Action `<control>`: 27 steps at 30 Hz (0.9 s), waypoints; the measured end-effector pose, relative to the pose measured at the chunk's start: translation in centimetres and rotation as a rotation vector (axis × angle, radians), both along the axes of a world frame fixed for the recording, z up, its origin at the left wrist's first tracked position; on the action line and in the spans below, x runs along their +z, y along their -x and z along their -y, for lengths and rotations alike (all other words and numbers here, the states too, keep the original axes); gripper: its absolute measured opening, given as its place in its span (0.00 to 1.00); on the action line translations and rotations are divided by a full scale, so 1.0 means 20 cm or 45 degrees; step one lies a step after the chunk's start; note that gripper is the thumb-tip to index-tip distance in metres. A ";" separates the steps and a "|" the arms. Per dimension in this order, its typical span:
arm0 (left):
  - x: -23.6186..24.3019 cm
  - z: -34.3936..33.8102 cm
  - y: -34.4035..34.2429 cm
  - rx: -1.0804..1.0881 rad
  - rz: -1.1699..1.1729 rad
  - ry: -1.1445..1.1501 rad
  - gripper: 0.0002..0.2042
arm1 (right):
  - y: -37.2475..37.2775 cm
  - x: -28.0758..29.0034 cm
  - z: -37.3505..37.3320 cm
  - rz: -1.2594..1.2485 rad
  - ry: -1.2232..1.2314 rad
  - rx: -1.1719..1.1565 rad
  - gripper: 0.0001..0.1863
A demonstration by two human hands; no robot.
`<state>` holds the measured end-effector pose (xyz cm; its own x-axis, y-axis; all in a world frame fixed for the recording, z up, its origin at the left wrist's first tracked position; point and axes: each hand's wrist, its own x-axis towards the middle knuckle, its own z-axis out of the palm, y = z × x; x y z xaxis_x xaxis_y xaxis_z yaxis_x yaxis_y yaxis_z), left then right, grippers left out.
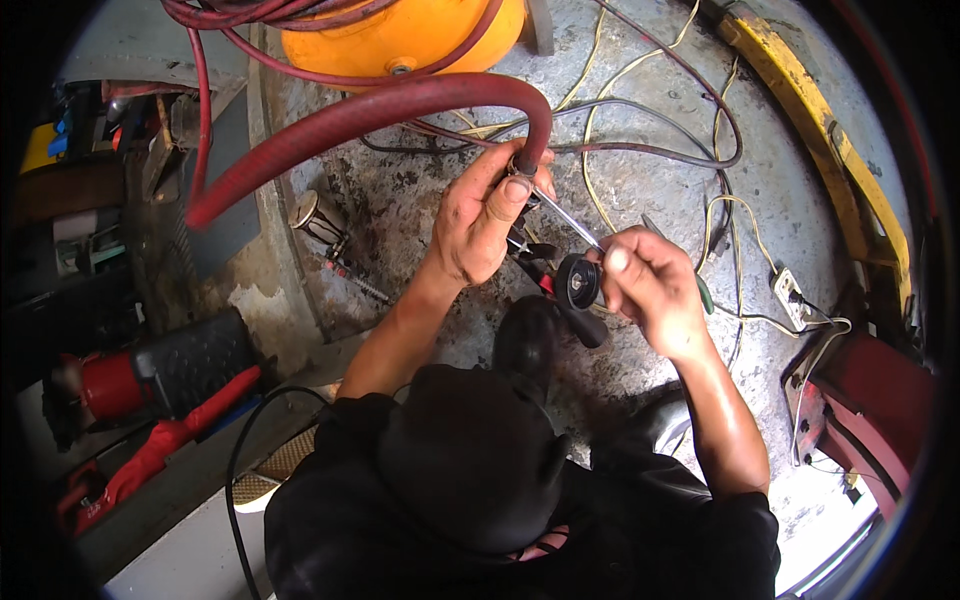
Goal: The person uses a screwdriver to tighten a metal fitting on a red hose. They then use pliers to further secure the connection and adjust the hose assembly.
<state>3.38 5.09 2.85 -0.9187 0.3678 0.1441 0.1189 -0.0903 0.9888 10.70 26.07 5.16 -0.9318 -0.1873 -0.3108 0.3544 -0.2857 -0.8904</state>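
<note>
My left hand (482, 215) is closed round the end of a thick red hose (370, 115), near a metal hose clamp at its mouth. The hose arches up and away to the left. In my right hand (650, 285) the fingers pinch a screwdriver (570, 218), whose thin bright shaft reaches to the clamp by my left thumb; its handle is hidden in the hand. Close beside the right fingers is a round black cup-shaped part (577, 283). Below the hands a dark piece with a red patch (546, 284) is partly covered, its kind unclear.
A yellow tank (400, 45) with coiled hose stands ahead. Cables (590, 150) cross the stained floor. A power strip (790, 298) lies right, near a yellow curved beam (800, 90). Left are a small metal cup-like container (318, 216) and a red and black case (160, 375).
</note>
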 end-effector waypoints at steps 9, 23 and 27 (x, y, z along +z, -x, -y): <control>0.22 0.03 -0.06 -0.018 -0.159 0.089 0.27 | -0.05 0.13 -0.01 -1.274 -1.163 -0.196 0.12; 0.28 0.02 -0.11 -0.050 -0.102 -0.072 0.26 | -0.06 0.18 -0.06 0.078 0.113 0.105 0.11; 0.28 0.02 -0.11 -0.017 -0.111 -0.043 0.26 | -0.07 0.17 -0.01 -0.745 -0.575 -0.121 0.12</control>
<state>5.65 4.76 8.49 -0.8971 0.3737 0.2360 0.2031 -0.1257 0.9711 12.05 26.27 8.48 -0.9745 -0.0691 0.2134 -0.2215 0.1468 -0.9640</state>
